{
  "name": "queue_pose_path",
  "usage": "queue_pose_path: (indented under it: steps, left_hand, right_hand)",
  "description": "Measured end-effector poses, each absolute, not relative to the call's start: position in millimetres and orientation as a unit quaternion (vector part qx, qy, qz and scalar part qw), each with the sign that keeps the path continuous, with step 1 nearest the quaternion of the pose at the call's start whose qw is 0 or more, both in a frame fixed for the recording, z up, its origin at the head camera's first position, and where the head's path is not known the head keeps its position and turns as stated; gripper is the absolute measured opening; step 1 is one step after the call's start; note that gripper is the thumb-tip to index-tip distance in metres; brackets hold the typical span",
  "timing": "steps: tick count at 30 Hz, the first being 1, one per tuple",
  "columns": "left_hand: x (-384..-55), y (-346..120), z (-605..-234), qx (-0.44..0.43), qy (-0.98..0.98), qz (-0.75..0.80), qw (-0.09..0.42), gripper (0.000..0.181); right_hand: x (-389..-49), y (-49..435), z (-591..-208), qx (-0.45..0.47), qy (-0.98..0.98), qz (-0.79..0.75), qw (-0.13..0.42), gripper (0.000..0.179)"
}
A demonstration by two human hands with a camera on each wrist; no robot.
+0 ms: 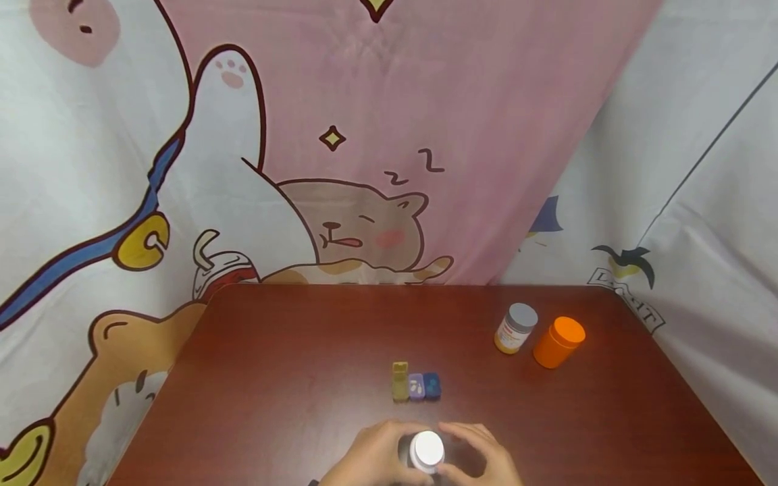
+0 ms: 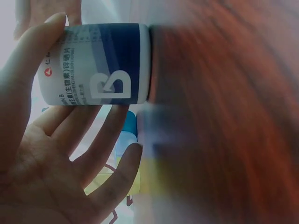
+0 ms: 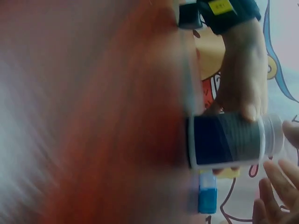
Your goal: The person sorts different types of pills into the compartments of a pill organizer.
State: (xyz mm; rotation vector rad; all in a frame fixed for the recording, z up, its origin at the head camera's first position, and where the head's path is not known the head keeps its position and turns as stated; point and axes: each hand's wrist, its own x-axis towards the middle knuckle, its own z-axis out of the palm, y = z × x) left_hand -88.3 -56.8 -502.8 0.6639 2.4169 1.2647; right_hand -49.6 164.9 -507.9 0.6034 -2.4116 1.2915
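Note:
A white and dark-blue pill bottle (image 2: 100, 65) with a large "B" on its label stands upright at the table's near edge. My left hand (image 1: 379, 453) grips it around the body, thumb on one side and fingers on the other. Its white cap (image 1: 427, 448) faces up. My right hand (image 1: 480, 453) is close beside the cap, thumb and fingers spread around it; in the right wrist view its fingertips (image 3: 275, 175) stand slightly off the cap. Just beyond the hands lies a small pill organizer with a yellow compartment (image 1: 400, 385), lid raised, a purple one (image 1: 416, 387) showing white pills, and a blue one (image 1: 432, 386).
At the back right of the brown table (image 1: 292, 351) stand a grey-lidded bottle (image 1: 515, 329) and an orange bottle (image 1: 559, 342). A printed cartoon cloth (image 1: 486, 101) hangs behind the table and along its sides.

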Motion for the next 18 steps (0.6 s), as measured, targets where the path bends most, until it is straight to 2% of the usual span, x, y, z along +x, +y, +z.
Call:
queue_pose_path:
  steps: [4, 11, 15, 18]
  left_hand:
    - [-88, -57, -503, 0.233, 0.851, 0.442, 0.158, 0.049]
    - [-87, -58, -504, 0.243, 0.857, 0.433, 0.139, 0.046]
    - [-87, -57, -504, 0.237, 0.866, 0.420, 0.133, 0.051]
    - [-87, -57, -505, 0.238, 0.865, 0.421, 0.137, 0.051]
  right_hand:
    - [-43, 159, -511, 0.186, -0.854, 0.443, 0.199, 0.062]
    - [-47, 154, -517, 0.250, -0.830, 0.447, 0.219, 0.063]
    - [-54, 153, -518, 0.286, -0.818, 0.449, 0.217, 0.063]
    - [-61, 155, -518, 0.312, -0.812, 0.454, 0.195, 0.060]
